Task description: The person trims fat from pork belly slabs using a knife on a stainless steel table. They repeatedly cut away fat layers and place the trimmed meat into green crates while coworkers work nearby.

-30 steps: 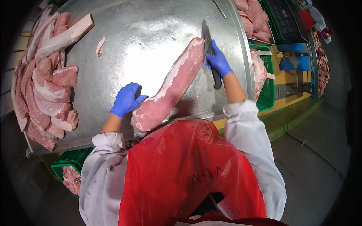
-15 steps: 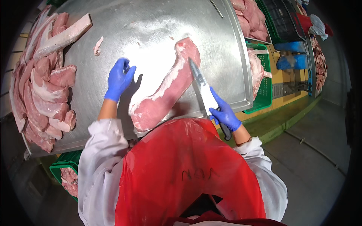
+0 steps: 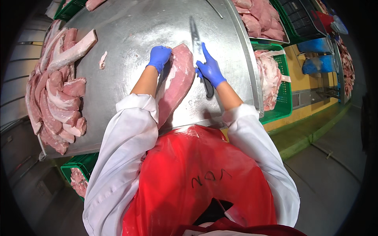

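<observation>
A long pink slab of meat [image 3: 175, 87] with a strip of white fat lies lengthwise on the steel table in front of me. My left hand [image 3: 159, 58], blue-gloved, is closed on the left edge of its far end. On the slab's right side my right hand [image 3: 210, 70], also gloved, grips a knife [image 3: 195, 36] by its dark handle, index finger stretched along it. The blade points away from me, apart from the meat and slightly blurred. The left forearm covers part of the slab's near left side.
A pile of meat pieces [image 3: 59, 104] fills the left of the steel table [image 3: 118, 35], a small scrap [image 3: 103, 60] beside it. Beyond the raised right edge stand a green crate [image 3: 286, 94] of meat, a tray of meat [image 3: 258, 21] and a black crate [image 3: 299, 15].
My left hand has moved right and taken hold of the slab's far end. The slab has turned straighter. My right hand has moved left and away from me, the knife now off the meat.
</observation>
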`<control>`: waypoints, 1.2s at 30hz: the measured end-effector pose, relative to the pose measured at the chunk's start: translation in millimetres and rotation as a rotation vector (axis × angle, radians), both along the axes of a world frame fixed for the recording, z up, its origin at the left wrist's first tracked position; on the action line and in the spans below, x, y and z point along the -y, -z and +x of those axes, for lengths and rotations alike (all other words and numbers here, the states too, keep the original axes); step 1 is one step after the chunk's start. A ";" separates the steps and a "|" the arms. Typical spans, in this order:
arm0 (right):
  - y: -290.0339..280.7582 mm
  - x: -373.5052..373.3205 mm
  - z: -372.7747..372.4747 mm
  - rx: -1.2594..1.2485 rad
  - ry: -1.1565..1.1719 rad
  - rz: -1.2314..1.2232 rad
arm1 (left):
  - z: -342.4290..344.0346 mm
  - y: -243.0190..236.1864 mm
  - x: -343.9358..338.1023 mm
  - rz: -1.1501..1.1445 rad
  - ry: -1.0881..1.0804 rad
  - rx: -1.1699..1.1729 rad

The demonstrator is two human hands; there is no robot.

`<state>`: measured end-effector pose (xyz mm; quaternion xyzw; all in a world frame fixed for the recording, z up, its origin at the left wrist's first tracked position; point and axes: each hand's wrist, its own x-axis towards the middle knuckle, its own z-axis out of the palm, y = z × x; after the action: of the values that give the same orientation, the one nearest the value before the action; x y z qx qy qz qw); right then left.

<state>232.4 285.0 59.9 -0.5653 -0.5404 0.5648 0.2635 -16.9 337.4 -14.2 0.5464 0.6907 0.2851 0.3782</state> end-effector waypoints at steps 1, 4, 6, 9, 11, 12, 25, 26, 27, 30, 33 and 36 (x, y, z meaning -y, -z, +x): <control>7.0 -15.1 -11.1 -0.076 -0.034 -0.057 | 5.3 -8.3 0.6 -0.047 -0.082 0.052; 7.0 -50.3 -28.3 0.059 -0.260 -0.099 | 23.6 -29.3 4.6 -0.093 -0.183 0.223; 16.8 -59.9 -21.9 0.214 -0.461 -0.012 | 28.3 -35.3 -0.2 -0.078 -0.107 0.108; -9.5 -25.2 18.9 0.248 -0.740 -0.016 | -4.7 -5.1 2.0 -0.043 -0.126 0.007; -5.9 -12.4 43.8 0.096 -0.688 -0.087 | 1.8 -13.7 1.7 0.019 -0.093 -0.022; -0.7 -20.7 38.9 0.089 -0.672 -0.081 | 4.1 -18.3 -0.5 0.027 -0.094 0.033; -1.2 5.3 22.0 0.035 -0.512 -0.053 | 32.4 -83.7 -23.0 0.014 0.066 0.312; 1.4 -9.7 4.7 0.049 -0.458 -0.095 | 39.3 -89.4 -25.1 0.018 0.118 0.308; 3.5 -24.6 -11.6 0.063 -0.398 -0.137 | 46.1 -91.3 -29.3 0.006 0.115 0.331; 3.3 -4.5 -0.9 0.049 -0.442 -0.073 | 43.4 -86.0 -30.9 -0.038 0.068 0.431; 18.2 58.4 53.3 -0.086 -0.509 -0.055 | 36.6 -91.2 -34.0 -0.039 0.069 0.596; -3.4 50.1 21.3 -0.083 -0.419 -0.242 | 45.2 -98.7 -29.8 -0.018 0.108 0.642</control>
<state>253.8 234.9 63.3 -0.4445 -0.5631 0.6904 0.0930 28.3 367.3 84.5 0.4614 0.5086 0.4162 0.5960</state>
